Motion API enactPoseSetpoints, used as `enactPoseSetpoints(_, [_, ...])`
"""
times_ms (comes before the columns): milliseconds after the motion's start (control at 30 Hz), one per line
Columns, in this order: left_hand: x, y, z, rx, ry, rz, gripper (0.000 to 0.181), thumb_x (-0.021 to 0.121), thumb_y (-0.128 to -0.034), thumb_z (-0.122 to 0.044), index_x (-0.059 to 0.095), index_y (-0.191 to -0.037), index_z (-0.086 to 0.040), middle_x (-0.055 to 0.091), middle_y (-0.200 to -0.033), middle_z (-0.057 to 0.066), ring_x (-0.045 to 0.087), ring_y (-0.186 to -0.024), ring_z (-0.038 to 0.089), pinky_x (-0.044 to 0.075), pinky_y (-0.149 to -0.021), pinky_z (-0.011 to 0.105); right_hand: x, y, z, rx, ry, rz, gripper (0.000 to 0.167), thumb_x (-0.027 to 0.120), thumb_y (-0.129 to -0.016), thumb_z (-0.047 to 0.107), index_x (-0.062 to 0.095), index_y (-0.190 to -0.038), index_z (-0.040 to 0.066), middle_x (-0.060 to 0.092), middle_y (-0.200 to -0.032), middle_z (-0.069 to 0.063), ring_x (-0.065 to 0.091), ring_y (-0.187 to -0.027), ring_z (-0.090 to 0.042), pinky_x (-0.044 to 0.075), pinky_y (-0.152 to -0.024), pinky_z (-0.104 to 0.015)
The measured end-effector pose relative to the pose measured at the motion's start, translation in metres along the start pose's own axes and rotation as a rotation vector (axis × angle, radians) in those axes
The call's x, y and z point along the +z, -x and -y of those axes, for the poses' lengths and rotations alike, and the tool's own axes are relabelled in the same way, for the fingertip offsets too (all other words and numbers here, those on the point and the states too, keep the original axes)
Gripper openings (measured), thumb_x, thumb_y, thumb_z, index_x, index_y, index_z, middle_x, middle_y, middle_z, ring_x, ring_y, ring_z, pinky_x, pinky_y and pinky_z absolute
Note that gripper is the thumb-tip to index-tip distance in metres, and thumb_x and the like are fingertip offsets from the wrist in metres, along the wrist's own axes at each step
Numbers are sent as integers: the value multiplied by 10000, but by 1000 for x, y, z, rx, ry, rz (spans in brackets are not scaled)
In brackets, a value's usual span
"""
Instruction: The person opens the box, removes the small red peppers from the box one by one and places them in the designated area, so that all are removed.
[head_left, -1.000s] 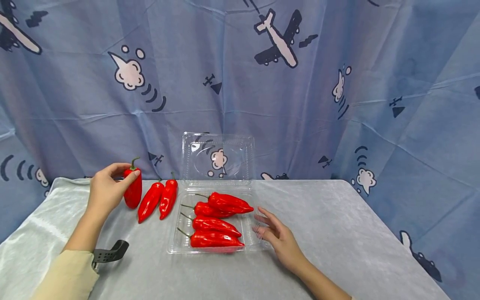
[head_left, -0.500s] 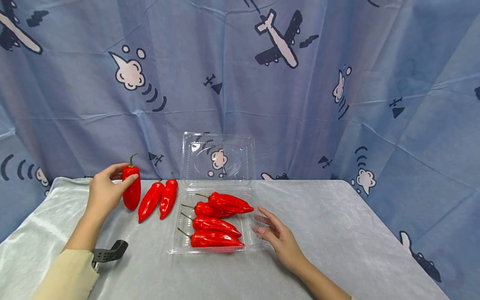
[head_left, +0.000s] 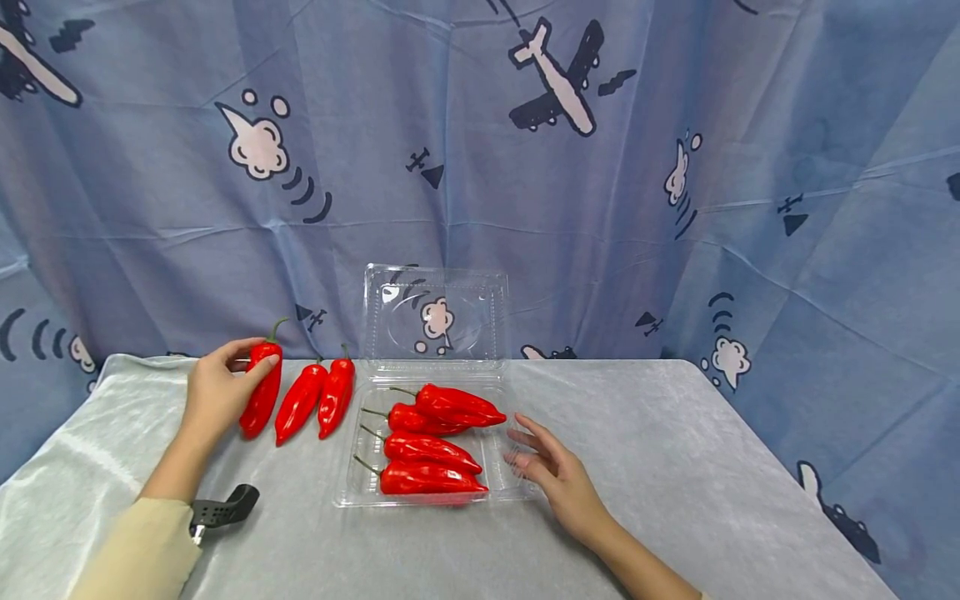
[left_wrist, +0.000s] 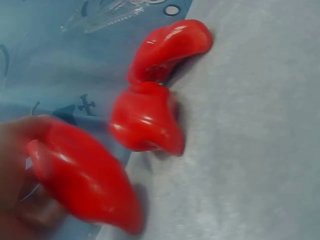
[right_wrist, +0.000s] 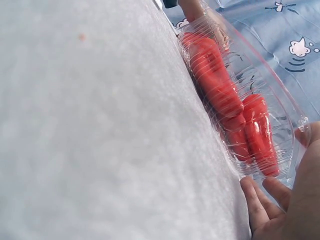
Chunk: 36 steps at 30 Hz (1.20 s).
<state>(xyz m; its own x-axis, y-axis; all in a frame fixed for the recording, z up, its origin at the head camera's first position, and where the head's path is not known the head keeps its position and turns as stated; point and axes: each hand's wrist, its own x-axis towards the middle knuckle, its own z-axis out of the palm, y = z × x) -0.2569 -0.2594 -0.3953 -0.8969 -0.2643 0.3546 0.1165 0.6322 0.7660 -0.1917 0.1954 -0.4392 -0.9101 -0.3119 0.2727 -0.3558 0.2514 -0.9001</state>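
My left hand (head_left: 213, 387) pinches a red pepper (head_left: 262, 392) near its stem end, at the left of the table. The pepper leans, stem up and tip down; in the left wrist view this pepper (left_wrist: 90, 175) has its tip close to the tabletop. Just right of it lie two more red peppers, one nearer (head_left: 300, 404) and one farther (head_left: 337, 398). A clear plastic clamshell box (head_left: 347, 492) stands with its lid (head_left: 437, 321) raised, holding several red peppers (head_left: 427, 477) side by side. My right hand (head_left: 566, 483), its fingers loosely extended, rests against the box's right side.
A grey-white cloth (head_left: 675, 475) covers the table. Behind it hangs a blue curtain (head_left: 480, 183) printed with planes and clouds. A black strap (head_left: 225, 507) sits on my left wrist.
The pepper in my left hand first rises slightly, then comes down and tilts, its tip swinging left and toward me. My right hand and the box stay where they were.
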Motion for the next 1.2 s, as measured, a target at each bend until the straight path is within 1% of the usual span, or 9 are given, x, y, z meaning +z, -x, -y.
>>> enactPoseSetpoints(300, [8, 1, 9, -10, -30, 9, 465, 662, -974, -332, 646, -1324, -26, 694, -1208, 275, 677, -1085, 429, 410, -651, 30, 0, 0, 0, 0, -12, 8, 567, 572, -1014, 100, 372, -1537, 10, 532, -1443, -311, 712, -1143, -231, 574, -903, -207])
enactPoseSetpoints(633, [14, 4, 15, -46, -48, 38, 455, 638, -988, -323, 636, -1332, -26, 676, -1260, 262, 679, -1096, 421, 418, -707, 62, 0, 0, 0, 6, -15, 7, 563, 571, -1012, 98, 377, -1535, 15, 535, -1443, -305, 707, -1150, -282, 572, -900, -201])
enactPoseSetpoints(700, [16, 4, 16, -50, -56, 39, 448, 635, -990, -316, 636, -1330, -25, 676, -1258, 262, 679, -1095, 422, 476, -761, 134, 0, 0, 0, 10, -14, 6, 563, 570, -1013, 99, 378, -1536, 19, 536, -1445, -301, 705, -1152, -295, 572, -900, -200])
enactPoseSetpoints(800, [18, 4, 17, -55, -62, 44, 441, 624, -995, -311, 634, -1330, -24, 673, -1262, 264, 675, -1102, 428, 552, -871, 334, 0, 0, 1, 19, -12, 6, 563, 569, -1015, 107, 378, -1538, 27, 537, -1448, -294, 700, -1156, -316, 570, -901, -198])
enactPoseSetpoints(867, [19, 4, 18, -56, -61, 51, 442, 616, -1000, -312, 630, -1333, -22, 669, -1268, 267, 668, -1113, 435, 541, -939, 472, 0, 0, 1, 25, -10, 6, 564, 570, -1016, 114, 379, -1540, 34, 537, -1451, -289, 697, -1159, -323, 568, -902, -194])
enactPoseSetpoints(900, [20, 4, 19, -56, -59, 54, 442, 612, -1002, -310, 628, -1335, -21, 667, -1271, 269, 664, -1121, 438, 526, -963, 509, 0, 0, 1, 29, -9, 5, 563, 570, -1016, 117, 379, -1540, 37, 538, -1452, -286, 696, -1160, -325, 567, -902, -191])
enactPoseSetpoints(967, [21, 5, 19, -54, -57, 64, 448, 603, -1007, -312, 621, -1341, -14, 660, -1278, 276, 652, -1136, 446, 508, -986, 544, 0, 0, 2, 33, -9, 5, 562, 568, -1017, 120, 379, -1541, 41, 537, -1455, -282, 694, -1163, -328, 565, -903, -189])
enactPoseSetpoints(1200, [23, 4, 21, -39, -70, 89, 450, 592, -1013, -296, 614, -1332, 21, 652, -1272, 297, 623, -1169, 456, 484, -1013, 562, 0, 0, 2, 29, -9, 8, 560, 564, -1020, 121, 377, -1542, 43, 536, -1457, -278, 693, -1166, -327, 568, -904, -195])
